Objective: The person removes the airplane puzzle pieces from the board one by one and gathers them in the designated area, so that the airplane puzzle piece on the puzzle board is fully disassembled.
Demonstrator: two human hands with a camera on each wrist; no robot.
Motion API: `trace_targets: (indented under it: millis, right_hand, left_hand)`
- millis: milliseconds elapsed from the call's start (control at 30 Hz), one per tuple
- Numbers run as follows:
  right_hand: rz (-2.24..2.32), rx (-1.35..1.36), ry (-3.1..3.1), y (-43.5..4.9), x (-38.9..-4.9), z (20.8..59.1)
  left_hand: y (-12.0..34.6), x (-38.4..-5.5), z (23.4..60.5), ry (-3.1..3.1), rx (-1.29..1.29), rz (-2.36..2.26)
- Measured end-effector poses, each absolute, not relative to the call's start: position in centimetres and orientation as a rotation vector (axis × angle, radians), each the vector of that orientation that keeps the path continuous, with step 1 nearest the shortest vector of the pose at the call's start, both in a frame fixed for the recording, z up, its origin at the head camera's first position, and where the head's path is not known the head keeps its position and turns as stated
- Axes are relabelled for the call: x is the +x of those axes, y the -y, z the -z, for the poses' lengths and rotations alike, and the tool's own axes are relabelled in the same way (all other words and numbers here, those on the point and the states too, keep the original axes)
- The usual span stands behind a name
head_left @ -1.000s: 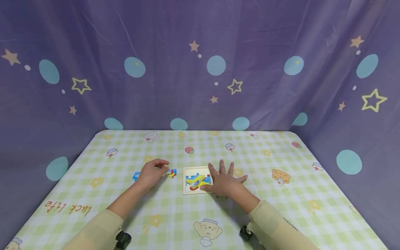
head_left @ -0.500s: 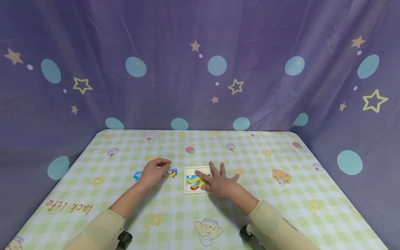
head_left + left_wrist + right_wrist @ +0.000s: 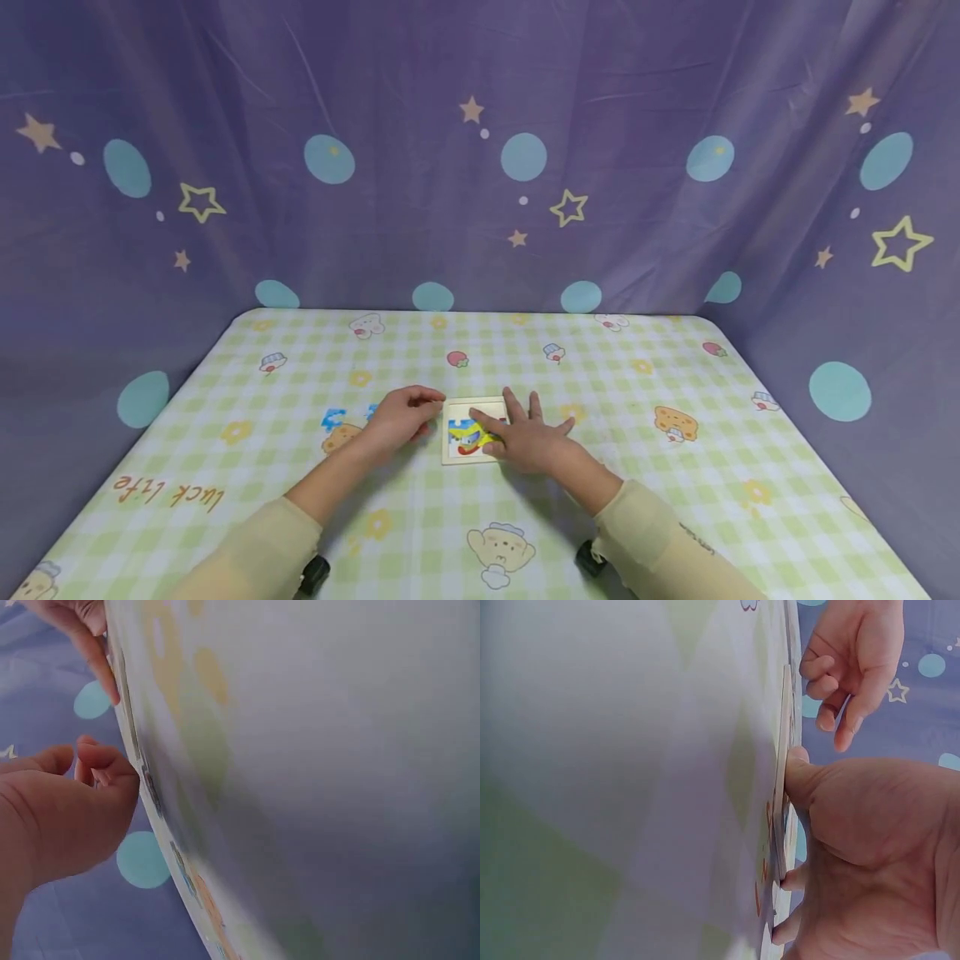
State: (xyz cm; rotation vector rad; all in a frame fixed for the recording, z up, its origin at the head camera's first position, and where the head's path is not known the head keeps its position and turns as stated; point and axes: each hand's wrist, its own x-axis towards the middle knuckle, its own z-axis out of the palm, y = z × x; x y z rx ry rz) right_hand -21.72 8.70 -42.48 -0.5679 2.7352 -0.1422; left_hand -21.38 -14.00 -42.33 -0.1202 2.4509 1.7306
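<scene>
A square wooden puzzle tray (image 3: 444, 454) lies flat, partly filled with yellow, red and blue airplane pieces (image 3: 467, 437). My right hand (image 3: 534, 443) rests over its right side, fingers spread, with the index finger reaching across the picture and the thumb on the near part. In the right wrist view the right thumb (image 3: 800, 776) presses at the tray's edge. My left hand (image 3: 397, 421) hovers at the tray's left edge, fingers loosely curled, nothing visible between them. In the left wrist view a loose puzzle piece (image 3: 152, 791) lies on the cloth below the left hand.
Two blue puzzle pieces lie left of the left hand: one piece (image 3: 333, 418) farther out, another piece (image 3: 371, 410) partly covered by the hand. A green checked cloth (image 3: 637, 525) with printed cartoons covers the table. Purple curtains (image 3: 450, 233) stand around its back and sides.
My left hand has moved right to the tray's left edge, uncovering one blue piece and hiding the red-and-yellow one. The right index finger has shifted left onto the picture, then stayed there.
</scene>
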Motion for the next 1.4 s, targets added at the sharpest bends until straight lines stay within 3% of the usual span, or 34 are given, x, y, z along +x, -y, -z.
trace_targets:
  millis: [467, 1400]
  right_hand:
    - [0.133, -0.572, -2.747, -8.6, -22.0, 42.5]
    - [0.173, -0.585, -2.742, -8.8, -21.8, 42.4]
  left_hand:
    - [11.8, -21.6, 42.6, -2.428, -0.039, -1.681]
    - [12.3, -21.3, 43.1, -2.604, 0.024, -1.402]
